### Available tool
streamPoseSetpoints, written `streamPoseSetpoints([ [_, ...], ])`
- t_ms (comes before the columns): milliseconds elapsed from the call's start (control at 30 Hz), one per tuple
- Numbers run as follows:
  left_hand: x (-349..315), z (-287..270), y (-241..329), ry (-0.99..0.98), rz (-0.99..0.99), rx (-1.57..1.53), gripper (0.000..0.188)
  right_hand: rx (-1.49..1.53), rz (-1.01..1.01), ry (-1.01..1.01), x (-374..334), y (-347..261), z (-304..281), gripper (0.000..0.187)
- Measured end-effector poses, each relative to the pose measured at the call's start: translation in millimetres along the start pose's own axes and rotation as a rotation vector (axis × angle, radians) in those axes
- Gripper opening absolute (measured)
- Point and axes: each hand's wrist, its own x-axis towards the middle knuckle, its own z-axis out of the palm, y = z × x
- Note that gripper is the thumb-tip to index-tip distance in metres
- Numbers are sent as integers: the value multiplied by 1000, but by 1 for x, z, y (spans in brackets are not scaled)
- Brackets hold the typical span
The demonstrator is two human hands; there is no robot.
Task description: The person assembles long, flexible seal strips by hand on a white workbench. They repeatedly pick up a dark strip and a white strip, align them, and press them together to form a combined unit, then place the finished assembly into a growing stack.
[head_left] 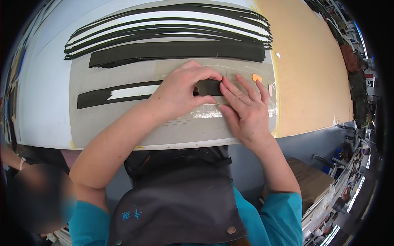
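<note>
A long black strip (90, 98) with a white band along its middle lies flat across the grey work mat. My left hand (178, 88) arches over it, index finger and thumb curved to its two edges near the right end. Between my hands shows a plain dark end piece (210, 87), its tip hidden under my right hand's fingers. My right hand (248, 115) rests there with fingers stretched and spread, its thumb below the strip. The undersides of both hands are out of sight.
Behind lie a stack of black strips (176, 52) and a fanned row of black-edged white strips (172, 20). A small orange piece (257, 77) sits right of my right hand. Brown board (312, 82) covers the table's right side. Another person's arm (10, 159) shows at lower left.
</note>
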Motion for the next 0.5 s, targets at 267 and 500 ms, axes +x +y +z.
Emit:
streamPoseSetpoints([
  [267,-18,-37,11,-41,-268,-109,42,95,56,14,-3,6,9,39],
  [500,-35,-35,-13,80,47,51,26,133,53,15,-1,5,9,37],
])
